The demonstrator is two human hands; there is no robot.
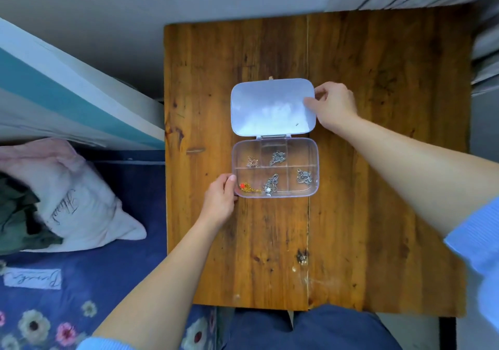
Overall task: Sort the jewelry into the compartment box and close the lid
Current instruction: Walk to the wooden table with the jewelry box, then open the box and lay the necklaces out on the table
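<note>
On bench (216, 66) centre | compartment box (299, 152), lid (270, 106) open, jewelry (276, 158) inside its compartments | left hand (221, 201) grip clamped on box's near-left corner | right hand (334, 106) grip pinching lid's right edge

Clear plastic compartment box (315, 171), pale lilac-tinted lid (270, 106), red-and-gold chain (248, 187), silver chains (304, 176), brown streaked wooden table (378, 187), navy floral bedsheet (54, 309)

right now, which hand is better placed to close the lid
Right: the right hand holds the edge of the open translucent plastic lid; the left hand steadies the clear compartment box at its corner.
</note>
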